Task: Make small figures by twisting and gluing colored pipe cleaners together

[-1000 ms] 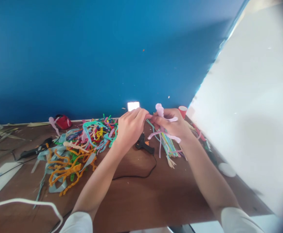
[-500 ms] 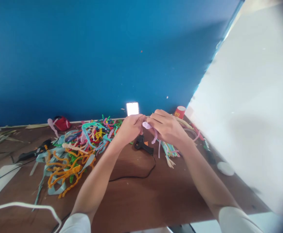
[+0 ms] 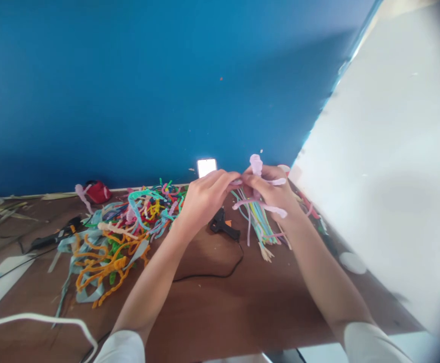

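Lilac pipe cleaners [image 3: 256, 165], bent and bunched into a shape with several arms, stick out between the fingers of my right hand [image 3: 270, 190], which is closed around them. One lilac arm lies across the right wrist and another points up. My left hand [image 3: 209, 194] pinches a lilac end, its fingertips close to the right thumb. Both hands are raised over the table. Below and between them lies a black glue gun [image 3: 224, 225]. Under the right hand is a bundle of pale pipe cleaners [image 3: 261, 227].
A heap of coloured pipe cleaners [image 3: 106, 262] covers the table [image 3: 204, 317] on the left, with another black tool [image 3: 55, 237] beside it. A lit phone [image 3: 206, 167] leans on the blue wall. A white round lid [image 3: 352, 262] lies at right; a black cord crosses the middle.
The right hand has turned and moved slightly right, bringing more lilac arms into view. The left hand has shifted right, and the pale bundle is less covered.
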A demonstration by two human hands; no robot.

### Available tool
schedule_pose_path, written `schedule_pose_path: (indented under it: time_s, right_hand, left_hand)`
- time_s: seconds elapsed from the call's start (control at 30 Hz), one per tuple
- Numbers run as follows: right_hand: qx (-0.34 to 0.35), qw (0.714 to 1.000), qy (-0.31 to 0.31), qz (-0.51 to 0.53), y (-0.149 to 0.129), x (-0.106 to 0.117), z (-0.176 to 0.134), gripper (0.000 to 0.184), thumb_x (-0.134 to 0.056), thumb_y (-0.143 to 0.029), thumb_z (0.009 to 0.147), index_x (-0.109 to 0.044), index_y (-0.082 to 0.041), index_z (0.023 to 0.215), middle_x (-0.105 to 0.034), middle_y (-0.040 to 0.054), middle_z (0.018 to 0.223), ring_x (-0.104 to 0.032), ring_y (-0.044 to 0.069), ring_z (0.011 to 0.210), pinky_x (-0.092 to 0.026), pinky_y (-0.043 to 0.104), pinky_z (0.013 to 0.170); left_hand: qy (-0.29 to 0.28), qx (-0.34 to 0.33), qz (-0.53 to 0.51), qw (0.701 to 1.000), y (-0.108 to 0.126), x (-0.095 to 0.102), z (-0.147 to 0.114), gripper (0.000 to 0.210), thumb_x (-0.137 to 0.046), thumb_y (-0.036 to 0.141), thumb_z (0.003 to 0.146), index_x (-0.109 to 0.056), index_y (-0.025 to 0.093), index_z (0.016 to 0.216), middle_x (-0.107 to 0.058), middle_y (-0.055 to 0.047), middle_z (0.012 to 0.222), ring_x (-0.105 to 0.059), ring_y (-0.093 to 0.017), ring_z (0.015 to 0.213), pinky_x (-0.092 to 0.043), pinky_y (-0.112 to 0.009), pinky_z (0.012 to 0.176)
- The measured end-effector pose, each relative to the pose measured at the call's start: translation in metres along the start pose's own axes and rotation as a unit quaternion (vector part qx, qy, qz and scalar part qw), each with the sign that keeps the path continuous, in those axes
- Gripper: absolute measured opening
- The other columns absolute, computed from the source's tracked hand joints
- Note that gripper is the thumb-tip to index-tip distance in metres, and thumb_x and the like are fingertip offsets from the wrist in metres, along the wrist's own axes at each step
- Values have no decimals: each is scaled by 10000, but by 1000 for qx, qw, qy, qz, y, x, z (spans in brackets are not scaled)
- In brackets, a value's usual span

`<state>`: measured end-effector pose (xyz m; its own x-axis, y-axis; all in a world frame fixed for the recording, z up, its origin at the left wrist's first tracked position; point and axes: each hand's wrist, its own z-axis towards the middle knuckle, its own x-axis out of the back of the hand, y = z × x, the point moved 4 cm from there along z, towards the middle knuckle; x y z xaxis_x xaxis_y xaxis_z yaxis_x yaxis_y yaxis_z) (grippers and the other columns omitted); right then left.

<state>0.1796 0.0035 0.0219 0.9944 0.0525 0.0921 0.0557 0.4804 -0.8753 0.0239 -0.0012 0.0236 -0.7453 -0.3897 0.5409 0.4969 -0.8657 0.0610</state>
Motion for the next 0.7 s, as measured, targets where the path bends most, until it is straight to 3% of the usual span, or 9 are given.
schedule_pose_path:
  time_s: [0.13,0.27,0.4,0.53,0.63,0.7]
  right_hand:
    - [-83,990,-115,27,6,-4,1,315,-606,-372,887,-600,-165,650,-560,-15,555,-474,87,493,-333,236,453]
    - [-69,985,-160,0,7,-2,1,347,-594,-408,912,-587,-166,663,-525,-26,557,-443,79,495,-322,239,463]
    - [11,985,-171,-37,0,-1,-2,296,-586,-376,925,-582,-170,712,-482,-42,573,-425,82,519,-323,247,487]
    - [149,969,-156,-118,-14,-3,-7,219,-611,-269,911,-554,-185,716,-468,-34,623,-404,96,569,-311,269,535]
    - [278,930,-117,-208,-24,-3,-12,191,-596,-191,895,-523,-201,718,-492,-10,665,-414,126,616,-332,293,584]
    - [352,878,-99,-308,-26,-6,-16,183,-563,-163,898,-508,-212,730,-504,3,669,-402,151,639,-341,309,607]
  left_hand:
    - [13,-43,12,999,-2,-1,-3,142,-515,182,976,-647,183,925,-708,-18,784,-616,-108,723,-439,-233,666]
    - [32,-43,37,998,0,2,-1,138,-552,169,947,-649,184,850,-677,2,708,-573,-105,655,-405,-246,632]
    - [31,-19,18,999,4,7,1,219,-553,195,942,-618,166,734,-589,6,619,-494,-102,590,-347,-262,576]
    - [6,94,-114,989,9,12,4,247,-557,227,937,-592,159,702,-514,30,580,-415,-73,539,-303,-239,523]
    - [-24,220,-239,945,10,8,3,332,-555,325,936,-541,165,645,-469,38,533,-373,-70,502,-273,-236,480]
    - [-39,304,-325,895,7,1,1,387,-552,381,927,-494,173,605,-438,41,500,-350,-69,477,-253,-238,460]
